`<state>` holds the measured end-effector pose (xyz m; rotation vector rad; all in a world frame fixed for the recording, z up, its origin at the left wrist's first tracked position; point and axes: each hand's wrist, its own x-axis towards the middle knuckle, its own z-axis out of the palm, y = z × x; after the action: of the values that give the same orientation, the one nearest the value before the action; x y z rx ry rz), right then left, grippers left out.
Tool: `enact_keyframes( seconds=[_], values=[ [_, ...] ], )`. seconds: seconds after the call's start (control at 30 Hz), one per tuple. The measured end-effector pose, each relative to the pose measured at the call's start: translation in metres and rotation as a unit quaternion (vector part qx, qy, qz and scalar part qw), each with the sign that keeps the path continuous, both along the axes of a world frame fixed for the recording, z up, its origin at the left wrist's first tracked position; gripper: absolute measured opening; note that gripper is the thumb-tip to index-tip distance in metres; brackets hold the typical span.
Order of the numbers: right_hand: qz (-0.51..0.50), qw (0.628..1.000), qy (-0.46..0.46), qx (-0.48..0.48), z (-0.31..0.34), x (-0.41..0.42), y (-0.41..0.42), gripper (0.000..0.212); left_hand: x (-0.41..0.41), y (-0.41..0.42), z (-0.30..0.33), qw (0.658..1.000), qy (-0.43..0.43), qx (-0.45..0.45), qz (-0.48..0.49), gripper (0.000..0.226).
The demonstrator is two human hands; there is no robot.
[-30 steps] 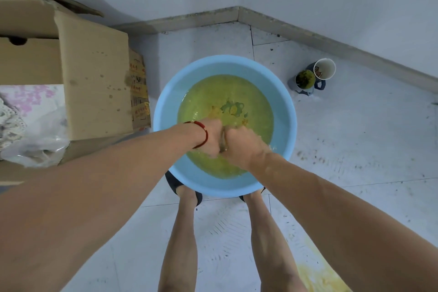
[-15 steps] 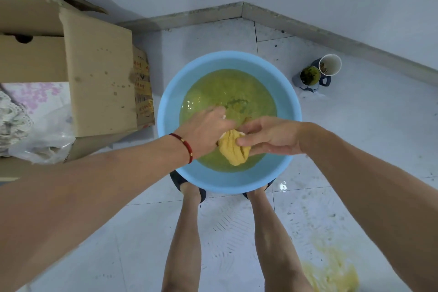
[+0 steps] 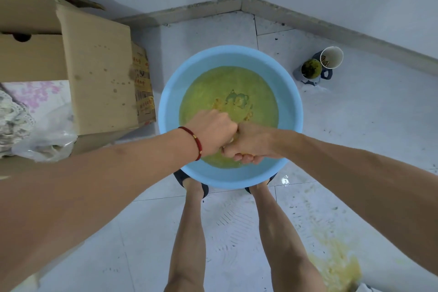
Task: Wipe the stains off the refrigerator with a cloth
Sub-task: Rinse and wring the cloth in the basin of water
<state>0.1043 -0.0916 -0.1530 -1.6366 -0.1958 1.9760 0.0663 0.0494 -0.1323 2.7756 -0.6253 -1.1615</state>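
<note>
**Both fists bunched on the cloth above the basin**

The person is standing over a blue basin of murky yellow-green water, and both hands are meeting knuckle to knuckle above its near side. The left hand, with a red cord bracelet at the wrist, is curling its fingers tight into a fist. The right hand is pressing against it, fingers folded under and closed hard. The yellow cloth is showing only as a thin sliver in the seam where the two fists touch; the rest of it is hidden inside the fingers, so I cannot tell how it is folded. Just beyond the knuckles, yellow bits are floating on the water. Off to the left of the fingers a cardboard box is sitting on the tiled floor, close to the basin. Further out to the right, near the wall, two cups are standing together. Down by the person's right leg a yellow smear is spreading across the tiles
</note>
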Motion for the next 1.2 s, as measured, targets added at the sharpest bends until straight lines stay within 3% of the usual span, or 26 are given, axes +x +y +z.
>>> enact_keyframes(
  seconds=[0.1, 0.2, 0.4, 0.67, 0.73, 0.83, 0.93, 1.13, 1.2],
  values=[
    [0.059, 0.979, -0.196, -0.015, -0.007, -0.005, 0.005, 0.018, 0.011, -0.006, -0.01, 0.997, 0.049, 0.011, 0.059, 0.022],
    [0.094, 0.946, -0.311, 0.012, -0.009, -0.008, 0.005, 0.019, 0.018, -0.005, -0.018, 0.987, 0.119, -0.009, 0.109, 0.026],
    [0.22, 0.87, -0.437, 0.052, -0.001, 0.0, 0.002, 0.041, 0.009, -0.009, -0.019, 0.948, 0.178, -0.058, 0.258, 0.02],
    [0.31, 0.792, -0.522, 0.065, 0.019, 0.009, -0.004, 0.03, 0.015, -0.013, -0.004, 0.92, 0.233, -0.068, 0.308, 0.031],
    [0.282, 0.811, -0.511, 0.042, 0.03, 0.009, -0.003, 0.034, 0.019, -0.01, 0.007, 0.92, 0.234, -0.071, 0.305, 0.03],
    [0.182, 0.88, -0.437, 0.027, 0.053, 0.012, -0.003, 0.055, 0.019, -0.005, 0.036, 0.921, 0.228, -0.091, 0.301, 0.02],
    [0.082, 0.911, -0.403, 0.033, 0.098, 0.021, -0.01, 0.073, 0.012, 0.013, 0.089, 0.911, 0.191, -0.156, 0.33, 0.032],
    [-0.171, 0.938, -0.286, 0.098, 0.237, 0.008, -0.026, 0.043, 0.005, 0.056, 0.235, 0.837, 0.103, -0.308, 0.44, 0.039],
    [-0.272, 0.921, -0.252, 0.119, 0.293, -0.001, -0.026, 0.032, 0.008, 0.063, 0.291, 0.816, 0.07, -0.361, 0.446, 0.037]
  ],
)
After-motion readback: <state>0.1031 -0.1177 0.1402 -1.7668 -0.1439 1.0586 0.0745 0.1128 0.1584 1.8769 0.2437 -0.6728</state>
